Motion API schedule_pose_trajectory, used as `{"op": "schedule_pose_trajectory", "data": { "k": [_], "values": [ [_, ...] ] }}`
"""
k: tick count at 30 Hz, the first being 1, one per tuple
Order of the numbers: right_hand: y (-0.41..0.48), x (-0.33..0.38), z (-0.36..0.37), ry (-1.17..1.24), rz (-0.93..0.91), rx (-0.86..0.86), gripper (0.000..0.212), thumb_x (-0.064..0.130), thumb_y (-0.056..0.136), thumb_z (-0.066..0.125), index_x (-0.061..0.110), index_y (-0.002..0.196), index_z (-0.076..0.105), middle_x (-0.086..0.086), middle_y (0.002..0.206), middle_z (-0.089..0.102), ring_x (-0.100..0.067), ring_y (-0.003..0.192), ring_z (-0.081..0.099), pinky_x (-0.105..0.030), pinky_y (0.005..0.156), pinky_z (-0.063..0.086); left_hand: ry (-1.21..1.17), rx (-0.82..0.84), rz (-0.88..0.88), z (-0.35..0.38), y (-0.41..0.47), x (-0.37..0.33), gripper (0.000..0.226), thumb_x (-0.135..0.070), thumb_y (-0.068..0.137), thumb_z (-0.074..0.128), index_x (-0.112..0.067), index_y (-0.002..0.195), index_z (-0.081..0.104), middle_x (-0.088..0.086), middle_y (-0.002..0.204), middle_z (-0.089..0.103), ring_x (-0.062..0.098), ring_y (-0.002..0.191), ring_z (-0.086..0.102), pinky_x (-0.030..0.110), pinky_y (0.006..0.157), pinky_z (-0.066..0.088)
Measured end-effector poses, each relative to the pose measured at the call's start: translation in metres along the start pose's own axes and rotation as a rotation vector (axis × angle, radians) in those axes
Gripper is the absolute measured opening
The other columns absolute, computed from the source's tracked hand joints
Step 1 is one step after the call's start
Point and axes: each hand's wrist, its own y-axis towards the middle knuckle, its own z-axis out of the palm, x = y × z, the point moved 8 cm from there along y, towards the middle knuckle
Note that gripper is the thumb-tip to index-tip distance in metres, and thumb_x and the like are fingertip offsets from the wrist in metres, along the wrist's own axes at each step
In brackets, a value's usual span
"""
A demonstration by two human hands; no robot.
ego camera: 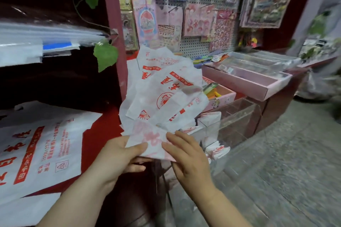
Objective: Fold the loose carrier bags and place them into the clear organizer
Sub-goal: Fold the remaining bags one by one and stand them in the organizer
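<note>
A fanned bundle of white carrier bags [162, 97] stands mid-scene, just left of the clear organizer [238, 116]. The left hand [120, 155] pinches its near corner, thumb on top. The right hand [188, 153] lays nearly straight fingers across it. Squaring the fan's edges before creasing would likely keep the fold compact.
</note>
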Motion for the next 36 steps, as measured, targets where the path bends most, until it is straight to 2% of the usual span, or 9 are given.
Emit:
{"op": "schedule_pose_trajectory", "data": {
  "k": [4, 9, 12, 15, 19, 22, 25, 28, 36],
  "values": [
    [-0.008, -0.043, -0.019, -0.04, 0.121, -0.026, 0.038, 0.006, 0.068, 0.042, 0.017, 0.102, 0.053, -0.009, 0.102, 0.07, -0.021, 0.105, 0.049, -0.026, 0.091, 0.04, 0.109, 0.004, 0.029, 0.035, 0.027, -0.012, 0.014, 0.0, 0.087, 0.055, -0.012, 0.083, 0.061, -0.003, 0.058, 0.068, 0.007, 0.048, 0.065, 0.014, 0.038, 0.047],
    [-0.028, -0.11, -0.039, -0.093, 0.391, -0.071, 0.028, 0.02, 0.086, 0.045, 0.01, 0.097, 0.069, -0.009, 0.099, 0.071, -0.017, 0.1, 0.05, -0.026, 0.091, 0.037, 0.246, -0.014, 0.116, 0.073, 0.059, -0.036, 0.016, -0.001, 0.086, 0.057, -0.014, 0.078, 0.063, -0.003, 0.061, 0.066, 0.005, 0.042, 0.06, 0.017, 0.038, 0.047],
    [-0.055, -0.155, -0.05, -0.066, 0.74, -0.063, 0.031, 0.012, 0.091, 0.044, 0.006, 0.115, 0.063, -0.007, 0.122, 0.061, -0.018, 0.119, 0.048, -0.028, 0.101, 0.036, 0.311, -0.013, 0.212, 0.097, 0.074, -0.055, 0.018, -0.001, 0.086, 0.057, -0.015, 0.076, 0.062, 0.0, 0.074, 0.066, 0.006, 0.048, 0.061, 0.015, 0.041, 0.047],
    [-0.079, -0.181, -0.047, 0.134, 1.027, 0.05, 0.049, 0.006, 0.092, 0.046, 0.017, 0.139, 0.036, 0.008, 0.144, 0.033, -0.012, 0.136, 0.026, -0.025, 0.111, 0.02, 0.393, -0.027, 0.333, 0.124, 0.088, -0.07, 0.02, -0.004, 0.087, 0.056, -0.018, 0.075, 0.062, -0.004, 0.074, 0.063, 0.011, 0.061, 0.059, 0.014, 0.044, 0.047],
    [-0.082, -0.183, -0.03, 0.348, 1.064, 0.164, 0.067, 0.005, 0.092, 0.046, 0.031, 0.143, 0.011, 0.022, 0.143, 0.015, -0.014, 0.125, 0.035, -0.036, 0.113, 0.025, 0.568, -0.039, 0.506, 0.168, 0.107, -0.086, 0.022, -0.007, 0.083, 0.058, -0.023, 0.068, 0.06, -0.001, 0.073, 0.06, 0.017, 0.067, 0.054, 0.02, 0.065, 0.044],
    [-0.081, -0.177, -0.018, 0.501, 1.095, 0.171, 0.068, 0.009, 0.089, 0.047, 0.039, 0.137, 0.009, 0.016, 0.148, 0.017, -0.005, 0.105, 0.034, -0.028, 0.108, 0.027, 0.667, -0.112, 0.589, 0.19, 0.121, -0.093, 0.032, -0.008, 0.086, 0.053, -0.02, 0.058, 0.046, -0.004, 0.06, 0.046, 0.016, 0.06, 0.042, 0.017, 0.046, 0.026],
    [-0.079, -0.171, -0.009, 0.567, 1.102, 0.21, 0.065, 0.009, 0.092, 0.045, 0.033, 0.143, 0.012, 0.018, 0.147, 0.018, 0.003, 0.126, 0.025, -0.015, 0.104, 0.018, 0.763, -0.191, 0.677, 0.197, 0.131, -0.102, 0.013, -0.008, 0.091, 0.046, -0.01, 0.087, 0.058, 0.009, 0.082, 0.06, 0.028, 0.077, 0.048, 0.03, 0.057, 0.026],
    [-0.079, -0.173, -0.01, 0.553, 1.114, 0.207, 0.063, 0.007, 0.093, 0.045, 0.032, 0.143, 0.014, 0.012, 0.15, 0.02, -0.001, 0.137, 0.017, -0.017, 0.107, 0.016, 0.994, -0.176, 0.726, 0.203, 0.142, -0.104, 0.026, -0.009, 0.093, 0.044, -0.012, 0.114, 0.059, 0.016, 0.106, 0.064, 0.035, 0.097, 0.055, 0.03, 0.065, 0.032],
    [-0.078, -0.172, -0.014, 0.576, 1.142, 0.194, 0.058, 0.009, 0.094, 0.043, 0.034, 0.141, 0.021, 0.009, 0.15, 0.024, -0.004, 0.137, 0.021, -0.022, 0.111, 0.019, 1.059, 0.045, 0.662, 0.201, 0.143, -0.083, 0.016, -0.013, 0.093, 0.045, -0.01, 0.103, 0.058, 0.013, 0.097, 0.062, 0.029, 0.087, 0.053, 0.029, 0.064, 0.033]
  ]
}}
